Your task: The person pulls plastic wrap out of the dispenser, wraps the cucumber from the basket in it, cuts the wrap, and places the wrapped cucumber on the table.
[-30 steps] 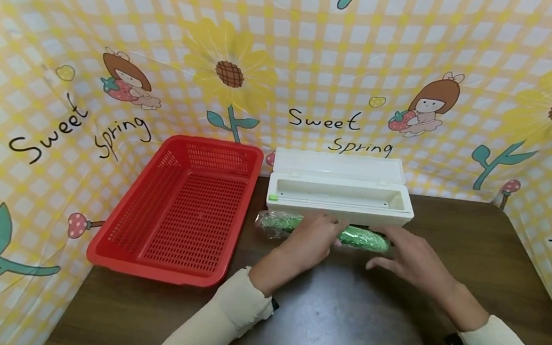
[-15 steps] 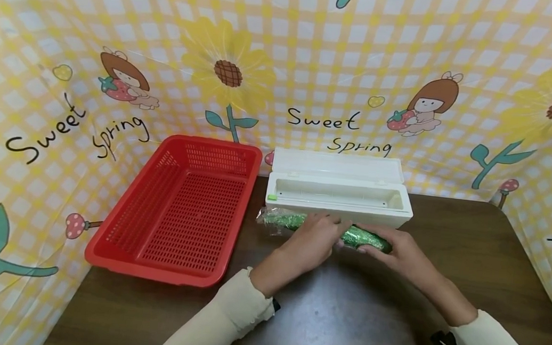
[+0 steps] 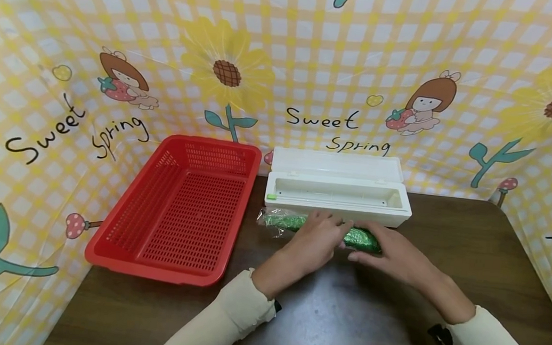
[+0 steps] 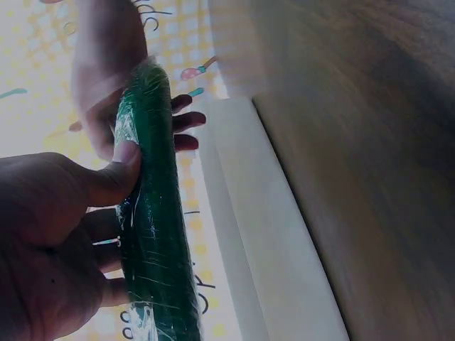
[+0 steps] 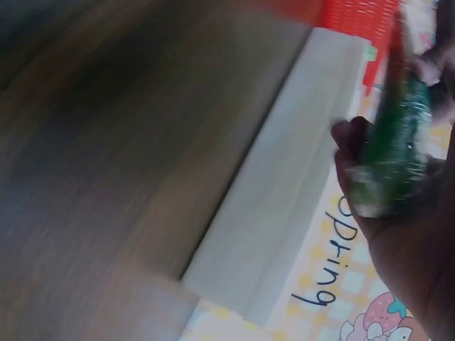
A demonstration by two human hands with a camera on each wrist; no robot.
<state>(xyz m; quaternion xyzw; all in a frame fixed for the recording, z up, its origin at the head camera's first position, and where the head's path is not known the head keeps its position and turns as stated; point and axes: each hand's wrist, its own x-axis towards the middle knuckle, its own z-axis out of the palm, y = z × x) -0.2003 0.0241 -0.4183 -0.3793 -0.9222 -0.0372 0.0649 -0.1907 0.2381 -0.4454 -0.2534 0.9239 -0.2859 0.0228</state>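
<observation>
A long green cucumber (image 3: pixel 365 239) wrapped in clear cling film lies level just in front of the white box; loose film (image 3: pixel 268 218) sticks out past its left end. My left hand (image 3: pixel 313 240) grips the cucumber at its middle, the thumb pressed along its side in the left wrist view. Around the right end, my right hand (image 3: pixel 397 253) is cupped loosely, its fingers reaching straight past the cucumber and its thumb apart from it in the head view. In the right wrist view the wrapped cucumber end (image 5: pixel 387 185) lies over the right palm, blurred.
Behind the hands stands a long white cling film box (image 3: pixel 338 211), lid (image 3: pixel 336 165) raised, with a green slider (image 3: pixel 271 197) at its front left. A red plastic basket (image 3: pixel 235 212) sits to the left on the brown table (image 3: pixel 323 315). Patterned cloth (image 3: pixel 320 90) rises behind.
My right hand has come in from the right onto the cucumber's right end, then slid slightly left with its thumb moving off. The left hand keeps its grip in nearly the same place.
</observation>
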